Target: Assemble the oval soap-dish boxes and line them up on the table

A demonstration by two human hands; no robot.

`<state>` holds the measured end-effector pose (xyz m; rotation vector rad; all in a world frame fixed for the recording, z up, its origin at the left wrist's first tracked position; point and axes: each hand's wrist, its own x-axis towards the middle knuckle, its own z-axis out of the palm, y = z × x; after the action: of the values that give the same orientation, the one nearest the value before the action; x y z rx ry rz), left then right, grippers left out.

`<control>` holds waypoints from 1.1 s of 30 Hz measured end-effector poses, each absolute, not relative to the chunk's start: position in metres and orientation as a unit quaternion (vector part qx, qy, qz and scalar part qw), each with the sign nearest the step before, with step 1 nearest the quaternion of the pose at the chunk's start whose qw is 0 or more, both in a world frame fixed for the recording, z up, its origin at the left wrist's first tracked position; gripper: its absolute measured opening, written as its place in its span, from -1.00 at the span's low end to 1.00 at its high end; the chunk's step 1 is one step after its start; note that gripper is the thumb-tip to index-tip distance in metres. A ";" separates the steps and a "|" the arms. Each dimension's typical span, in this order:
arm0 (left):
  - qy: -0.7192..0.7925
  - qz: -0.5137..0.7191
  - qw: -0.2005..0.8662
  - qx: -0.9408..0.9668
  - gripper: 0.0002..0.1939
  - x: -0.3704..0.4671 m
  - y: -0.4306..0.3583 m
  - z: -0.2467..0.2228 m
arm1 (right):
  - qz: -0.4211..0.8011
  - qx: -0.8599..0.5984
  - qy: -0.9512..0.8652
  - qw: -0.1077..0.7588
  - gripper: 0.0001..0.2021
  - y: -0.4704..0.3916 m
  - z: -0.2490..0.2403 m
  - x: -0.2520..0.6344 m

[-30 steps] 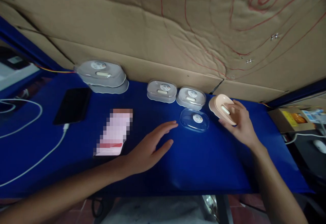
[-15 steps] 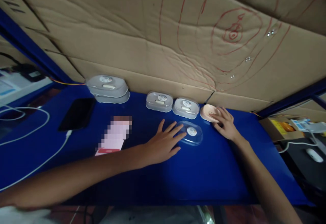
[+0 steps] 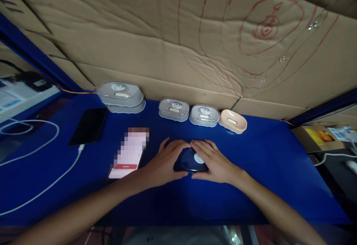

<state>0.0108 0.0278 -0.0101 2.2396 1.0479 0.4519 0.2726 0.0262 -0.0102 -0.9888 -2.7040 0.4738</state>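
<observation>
A clear plastic lid (image 3: pixel 189 161) with a round white sticker is between my two hands over the blue tabletop; the blue shows through it. My left hand (image 3: pixel 170 161) grips its left end, thumb along the near edge and fingers over the far side. On the right end, my right hand (image 3: pixel 213 161) holds it the same way, its fingers partly covering the sticker. The two hands' fingertips nearly meet at the far edge. Behind them stands an uncovered peach soap dish (image 3: pixel 232 121) with a pale oval piece inside.
Two lidded grey dishes (image 3: pixel 174 110) (image 3: pixel 204 116) stand in a row left of the peach one, by the cardboard wall (image 3: pixel 125 48). A lidded stack (image 3: pixel 121 97) is farther left. A lit phone (image 3: pixel 128 154), a dark phone (image 3: pixel 89 126) and a white cable (image 3: pixel 64 174) lie at left.
My right hand has left the peach dish and come to the clear lid. My left hand has closed on the lid's other end. The lid has moved nearer and to the left.
</observation>
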 end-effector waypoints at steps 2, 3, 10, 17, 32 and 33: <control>0.375 0.210 0.355 0.830 -0.20 0.009 0.026 -0.008 | 0.182 -0.345 -0.914 0.111 0.11 0.020 -0.007 0.273; 0.363 0.233 0.379 0.819 -0.20 0.009 0.024 -0.007 | 0.190 -0.348 -0.911 0.114 0.11 0.018 -0.004 0.275; 0.381 0.328 0.436 0.746 -0.38 0.013 0.020 -0.007 | 0.061 -0.425 -0.866 0.257 -0.14 0.063 0.001 0.336; 0.397 0.331 0.460 0.722 -0.56 0.016 0.021 -0.005 | 0.016 -0.551 -0.776 0.307 -0.26 0.126 -0.005 0.432; 0.292 0.250 0.800 0.460 0.03 0.023 0.015 -0.006 | 0.128 -0.479 -0.820 0.287 -0.10 0.032 -0.004 0.351; 0.271 0.254 0.824 0.428 0.16 0.024 0.015 -0.007 | 0.156 -0.462 -0.826 0.284 -0.10 0.019 0.000 0.333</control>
<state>0.0244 0.0153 -0.0070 0.9091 0.5752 0.5399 0.3327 0.0191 -0.0001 -1.2367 -2.2098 0.4171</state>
